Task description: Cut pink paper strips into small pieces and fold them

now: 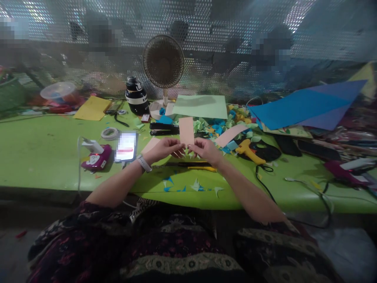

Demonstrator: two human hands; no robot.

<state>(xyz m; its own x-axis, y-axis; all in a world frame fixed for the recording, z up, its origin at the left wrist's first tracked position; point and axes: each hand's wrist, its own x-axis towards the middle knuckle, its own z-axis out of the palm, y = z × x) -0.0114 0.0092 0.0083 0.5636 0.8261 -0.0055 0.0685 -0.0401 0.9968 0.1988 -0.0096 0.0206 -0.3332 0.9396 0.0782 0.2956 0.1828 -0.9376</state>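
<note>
Both my hands meet above the green table [44,153] and pinch the lower end of a pale pink paper strip [186,130], which stands upright between them. My left hand [165,149], with a white band on its wrist, grips the strip's left lower corner. My right hand [206,150] grips its right lower corner. Just under my hands lie a yellow-handled cutter [203,168] and small paper scraps [196,185].
A phone [126,146] and a pink charger [96,159] lie left of my hands. Behind them are a black stapler [163,128], a small fan [163,63], a black bottle [136,96], a yellow glue gun [249,151] and blue paper sheets [306,106]. Other people sit beyond the mesh screen.
</note>
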